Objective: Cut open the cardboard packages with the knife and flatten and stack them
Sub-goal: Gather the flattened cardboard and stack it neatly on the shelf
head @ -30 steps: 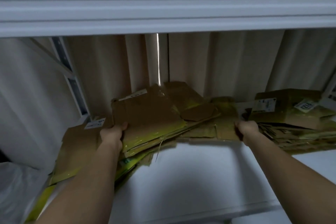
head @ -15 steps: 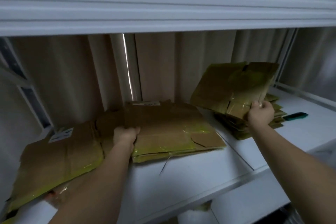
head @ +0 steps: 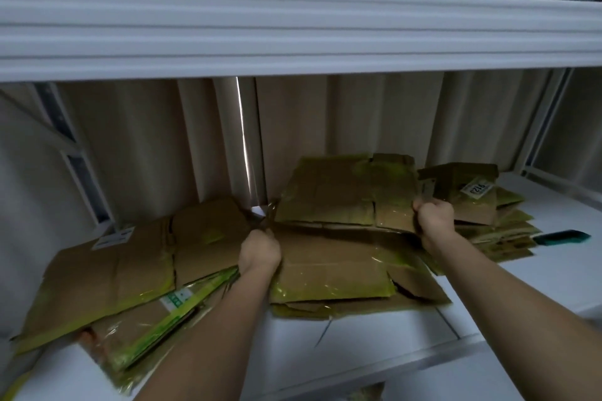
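A flattened cardboard piece (head: 348, 195) with yellow-green tape is held between both hands, tilted above the middle stack (head: 335, 273) of flat cardboard. My left hand (head: 259, 254) grips its left corner; my right hand (head: 435, 221) grips its right edge. Another flat pile (head: 107, 280) lies to the left, partly under my left forearm. Behind my right hand sits a small box (head: 469, 192) with a white label, on top of more flattened pieces (head: 505, 234). The green-handled knife (head: 562, 236) lies on the shelf at the far right, away from both hands.
All of this lies on a white shelf (head: 368, 345) with a front rim. A second white shelf edge (head: 293, 29) runs overhead. Beige curtains (head: 358, 120) hang behind the cardboard. A white frame rail (head: 78, 166) stands at the left.
My right hand has carried the flattened piece from the right pile leftward and down over the middle stack. My left hand moved from the stack's edge to that piece's left corner.
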